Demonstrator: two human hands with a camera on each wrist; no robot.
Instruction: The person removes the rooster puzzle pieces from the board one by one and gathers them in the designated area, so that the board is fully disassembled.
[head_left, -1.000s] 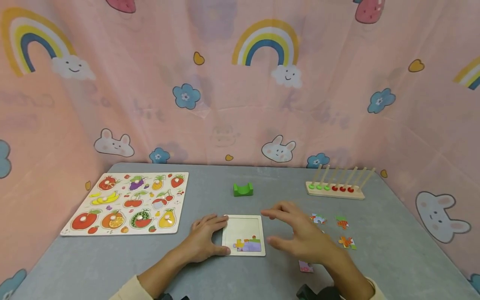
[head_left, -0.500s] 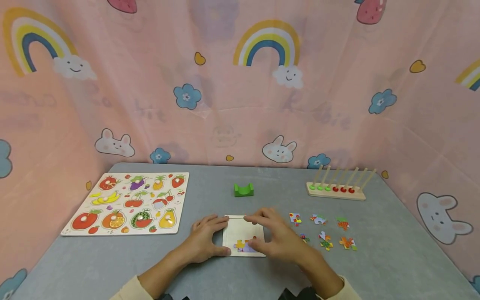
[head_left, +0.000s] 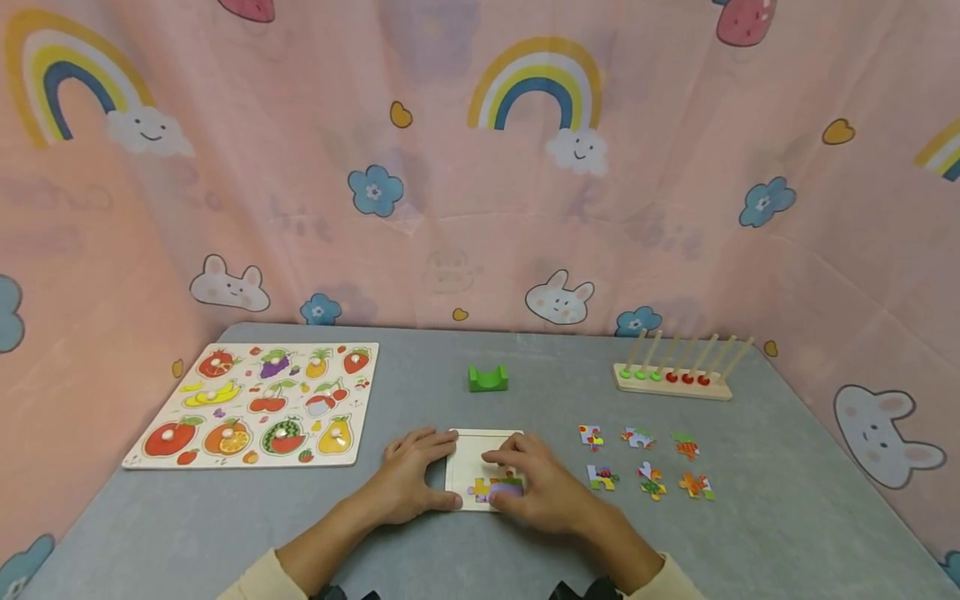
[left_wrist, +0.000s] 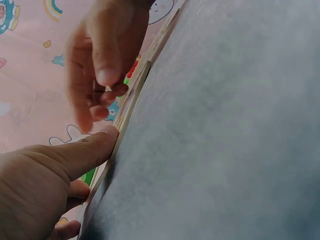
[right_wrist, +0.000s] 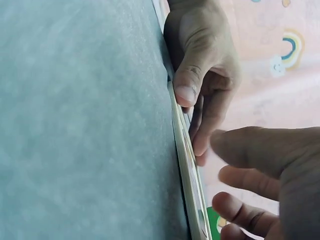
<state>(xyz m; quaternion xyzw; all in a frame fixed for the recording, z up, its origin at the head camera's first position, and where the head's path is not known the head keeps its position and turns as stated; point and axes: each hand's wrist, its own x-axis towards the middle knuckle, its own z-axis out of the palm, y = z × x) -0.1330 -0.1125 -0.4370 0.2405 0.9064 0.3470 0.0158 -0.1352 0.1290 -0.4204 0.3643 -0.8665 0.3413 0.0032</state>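
We see a small square puzzle tray (head_left: pixel 480 450) lying flat on the grey bench (head_left: pixel 420 558), near its front edge and about midway across. A few joined pieces (head_left: pixel 497 488), yellow, purple and green, sit in the tray's near part. Our left hand (head_left: pixel 411 477) holds the tray by its left edge: the thumb lies against the near left corner and the fingers curl over the far left corner, as the left wrist view shows with the thumb pressed to the thin wooden rim. Our right hand (head_left: pixel 534 485) rests over the right half of the tray, fingers bent downward with their tips on the joined pieces; we cannot tell whether it pinches a piece or only presses.

Just right of the tray, six loose puzzle pieces (head_left: pixel 645 467) lie apart in two rows on the bench. Behind the tray sits a green block (head_left: pixel 487 378) with a curved notch. At the far right stands a wooden peg rack (head_left: pixel 671 379) with green and red beads at the base of its rods. At the left lies a fruit puzzle board (head_left: pixel 258 406). A pink curtain (head_left: pixel 480 167) with rainbows and rabbits hangs around the bench.
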